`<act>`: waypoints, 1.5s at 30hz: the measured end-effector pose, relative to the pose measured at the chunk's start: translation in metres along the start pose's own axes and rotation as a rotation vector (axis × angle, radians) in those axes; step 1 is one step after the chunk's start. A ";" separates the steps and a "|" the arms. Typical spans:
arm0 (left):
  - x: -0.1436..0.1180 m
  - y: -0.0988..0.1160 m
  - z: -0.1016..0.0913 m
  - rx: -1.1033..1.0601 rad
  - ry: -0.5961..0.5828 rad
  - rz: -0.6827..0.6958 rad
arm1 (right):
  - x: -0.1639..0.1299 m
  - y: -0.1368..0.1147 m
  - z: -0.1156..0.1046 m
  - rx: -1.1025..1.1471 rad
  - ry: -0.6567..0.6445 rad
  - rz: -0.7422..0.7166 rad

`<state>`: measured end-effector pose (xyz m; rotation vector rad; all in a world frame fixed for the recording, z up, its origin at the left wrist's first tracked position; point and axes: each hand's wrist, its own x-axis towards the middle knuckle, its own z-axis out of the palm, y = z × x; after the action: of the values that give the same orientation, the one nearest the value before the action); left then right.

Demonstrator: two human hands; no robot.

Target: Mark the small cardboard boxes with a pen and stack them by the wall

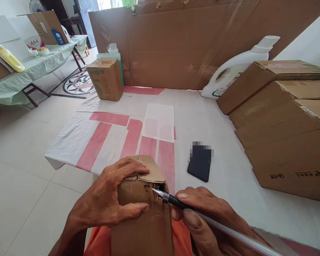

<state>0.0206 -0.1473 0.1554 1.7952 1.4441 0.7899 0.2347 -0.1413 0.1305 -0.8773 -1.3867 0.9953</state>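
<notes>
A cardboard box (142, 233) stands at the person's lap, against orange clothing (182, 234), just in front of the near edge of a desk (188, 117) covered in white sheeting with red print. The left hand (104, 197) clasps the box's upper end, its fingers laid over the pale top flap (152, 169) and its thumb stretched along the brown face below. The right hand (208, 220) pinches a pen (177, 202) with a black grip and a clear barrel between thumb and fingers, the tip pointing left, right by a ragged opening (159, 186) near the box's upper corner; whether the tip touches the cardboard is hard to tell. On the desk, a black phone (200, 167), partly pixelated, lies beyond the right hand, and a thin white sheet (158, 122) lies flat farther back. A small printed carton (108, 81) stands at the far left in front of a bottle of greenish liquid (114, 53), beside an upright cardboard panel (162, 53). At the right, a white jug (237, 73) leans behind a row of brown boxes (285, 142). Across the tiled floor (24, 149), a yellow bottle (9, 58) leans on another covered desk (49, 60).
</notes>
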 end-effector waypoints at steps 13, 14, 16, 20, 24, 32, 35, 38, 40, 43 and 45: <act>0.002 0.000 0.000 -0.013 -0.017 0.006 | 0.012 0.003 -0.013 -0.175 -0.263 -0.061; 0.002 -0.001 0.000 -0.006 -0.012 0.000 | 0.010 0.002 -0.014 -0.168 -0.278 -0.047; 0.001 -0.003 0.000 0.002 -0.001 -0.010 | 0.008 -0.001 -0.018 -0.165 -0.233 -0.008; 0.000 -0.007 -0.001 0.009 0.002 -0.014 | 0.014 0.001 -0.031 -0.096 0.009 0.119; -0.002 -0.009 -0.003 0.043 -0.005 -0.065 | 0.042 0.042 -0.048 -0.164 0.040 0.268; 0.001 -0.021 -0.003 0.066 0.052 -0.085 | 0.079 0.151 -0.028 -1.123 -0.371 0.643; 0.006 -0.024 -0.003 0.062 0.054 -0.086 | 0.076 0.157 -0.020 -1.171 -0.377 0.659; 0.011 -0.023 -0.004 0.061 0.051 -0.080 | 0.071 0.150 -0.025 -1.198 -0.340 0.641; 0.014 -0.022 -0.005 0.067 0.025 -0.078 | 0.069 0.144 -0.036 -1.231 -0.245 0.641; 0.016 -0.021 -0.007 0.080 -0.015 -0.082 | 0.068 0.144 -0.058 -1.288 -0.037 0.718; 0.017 -0.021 -0.008 0.080 -0.039 -0.081 | 0.069 0.150 -0.072 -1.272 0.048 0.789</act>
<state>0.0058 -0.1267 0.1429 1.7895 1.5322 0.6608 0.2954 -0.0184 0.0145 -2.4983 -1.6064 0.5025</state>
